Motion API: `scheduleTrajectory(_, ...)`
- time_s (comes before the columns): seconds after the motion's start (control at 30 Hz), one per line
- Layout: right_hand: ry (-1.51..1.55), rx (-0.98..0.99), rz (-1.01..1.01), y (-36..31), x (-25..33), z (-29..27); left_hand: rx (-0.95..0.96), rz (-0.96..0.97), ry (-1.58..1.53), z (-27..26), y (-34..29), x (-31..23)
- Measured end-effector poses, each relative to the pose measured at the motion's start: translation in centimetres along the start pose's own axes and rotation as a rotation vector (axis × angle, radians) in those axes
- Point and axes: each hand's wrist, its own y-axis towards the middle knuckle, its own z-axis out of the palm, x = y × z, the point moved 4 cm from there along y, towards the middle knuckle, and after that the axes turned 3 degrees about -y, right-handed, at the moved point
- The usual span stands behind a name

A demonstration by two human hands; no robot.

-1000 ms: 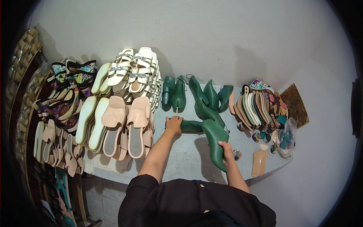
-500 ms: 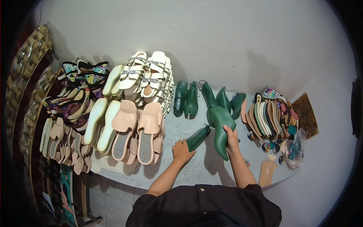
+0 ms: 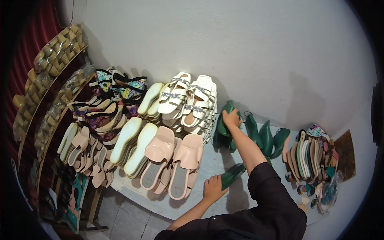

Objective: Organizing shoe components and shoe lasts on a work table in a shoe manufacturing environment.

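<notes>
My left hand [image 3: 213, 188] is closed around the heel end of a green shoe last [image 3: 233, 176] low over the near part of the table. Its narrower end points up and to the right. Farther off, my right hand [image 3: 232, 118] grips another green shoe last [image 3: 222, 130] in a group beside the white sandals. The fingers and the overlapping lasts hide how many are in that group. To the right of my right forearm stand several more green lasts [image 3: 266, 138], with a thin cord loop at the top of one.
Stacked white sandals [image 3: 198, 96], beige slides [image 3: 186, 160] and pale soles [image 3: 126, 142] crowd the left. Patterned wedge shoes [image 3: 104, 116] lie beyond them. Insoles [image 3: 308, 156] and a plastic bag [image 3: 330, 192] sit at the right. Bagged wooden heels [image 3: 60, 48] fill racks at far left.
My right hand has moved from the near right to the far lasts beside the white sandals. The left hand still holds its last. The whole view has shifted, with things appearing farther right.
</notes>
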Motion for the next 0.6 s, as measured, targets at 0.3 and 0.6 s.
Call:
scheduleTrajectory(0.3,-0.153,0.044,0.035,2.1,1.8,2.8,-0.019,-0.049,0.083,0.1,0.6,0.0)
scheduleTrajectory(0.6,-0.127,0.192,0.098,0.5,3.1,2.3,0.024,-0.046,0.070,0.4,0.4,0.2)
